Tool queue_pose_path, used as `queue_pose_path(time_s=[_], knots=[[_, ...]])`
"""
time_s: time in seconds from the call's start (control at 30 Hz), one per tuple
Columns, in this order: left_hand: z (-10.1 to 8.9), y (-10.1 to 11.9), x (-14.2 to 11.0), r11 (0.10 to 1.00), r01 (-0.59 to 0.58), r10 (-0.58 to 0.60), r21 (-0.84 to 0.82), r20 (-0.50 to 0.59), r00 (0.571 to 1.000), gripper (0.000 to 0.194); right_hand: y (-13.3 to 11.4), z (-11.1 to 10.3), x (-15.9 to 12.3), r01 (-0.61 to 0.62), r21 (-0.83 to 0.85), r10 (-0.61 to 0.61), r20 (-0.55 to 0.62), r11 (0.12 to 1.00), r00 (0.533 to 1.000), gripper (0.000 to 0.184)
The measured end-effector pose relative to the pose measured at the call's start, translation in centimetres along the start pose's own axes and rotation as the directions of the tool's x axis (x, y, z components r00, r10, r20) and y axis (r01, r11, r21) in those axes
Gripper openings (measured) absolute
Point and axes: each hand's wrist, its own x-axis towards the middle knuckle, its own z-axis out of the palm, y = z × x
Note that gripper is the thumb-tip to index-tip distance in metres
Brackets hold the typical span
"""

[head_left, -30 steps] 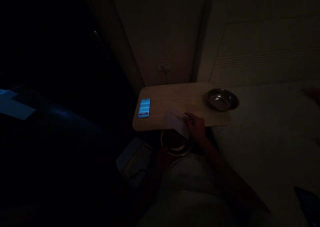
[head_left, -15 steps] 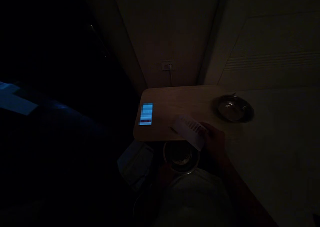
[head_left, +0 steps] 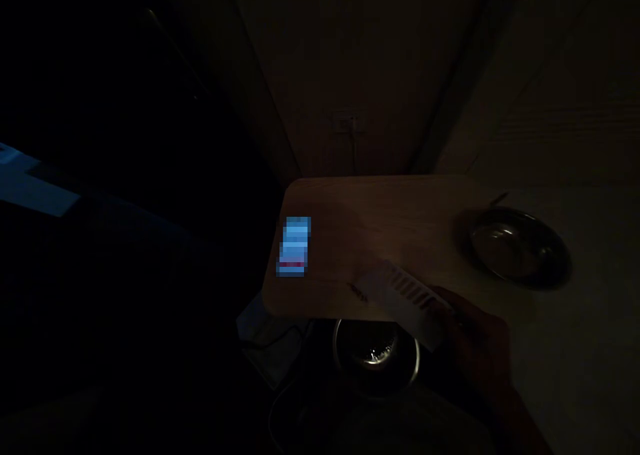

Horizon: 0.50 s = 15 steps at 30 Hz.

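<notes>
My right hand (head_left: pixel 473 338) is closed on one end of a flat white piece with a row of slots (head_left: pixel 400 301); its exact kind is not clear. The piece is held low over the front edge of a wooden table (head_left: pixel 330 201), its far end near a small line of dark bits (head_left: pixel 357 293). Below that edge is a round metal bowl (head_left: pixel 418 361), with a glint inside. My left hand cannot be made out; the bowl's near left rim is lost in darkness.
A lit phone (head_left: pixel 294 246), its screen blurred, lies at the table's left. To the right sits a shiny metal basin (head_left: pixel 520 248), a small thin object (head_left: pixel 500 199) behind it. A wall socket (head_left: pixel 349 120) with a cable is behind. A pale box-like object (head_left: pixel 273 355) stands below left.
The view has shifted closer, so the table and basin appear larger. My right hand and the slotted piece sit lower and farther right in view. My left hand, faintly seen by the bowl before, is lost in darkness.
</notes>
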Motion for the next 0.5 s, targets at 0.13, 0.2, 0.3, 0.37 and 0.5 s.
queue_pose_path(time_s=[0.13, 0.2, 0.3, 0.37, 0.5], knots=[[0.4, 0.4, 0.2, 1.0, 0.017, -0.017, -0.006, -0.01, 1.0, 0.032, -0.7, 0.1, 0.1, 0.019, -0.001, -0.019, 0.014, 1.0, 1.0, 0.031], [0.5, 0.6, 0.4, 1.0, 0.022, -0.022, -0.01, -0.012, 1.0, 0.033, -1.0, 0.3, 0.1, 0.044, 0.001, -0.044, 0.031, 0.999, 0.999, 0.029], [0.5, 0.7, 0.6, 1.0, 0.027, -0.027, -0.017, -0.018, 0.999, 0.034, -1.1, 0.9, 0.0, 0.071, 0.008, -0.071, 0.096, 0.997, 0.993, 0.028], [0.4, 0.6, 0.6, 0.999, 0.027, -0.028, -0.022, -0.022, 0.999, 0.034, -0.9, 1.3, -0.1, 0.08, 0.015, -0.081, 0.119, 0.997, 0.99, 0.028], [0.2, 0.0, 0.5, 0.999, 0.024, -0.025, -0.035, -0.029, 0.999, 0.035, -0.2, 1.9, 0.1, 0.071, 0.02, -0.072, 0.082, 0.997, 0.994, 0.03]])
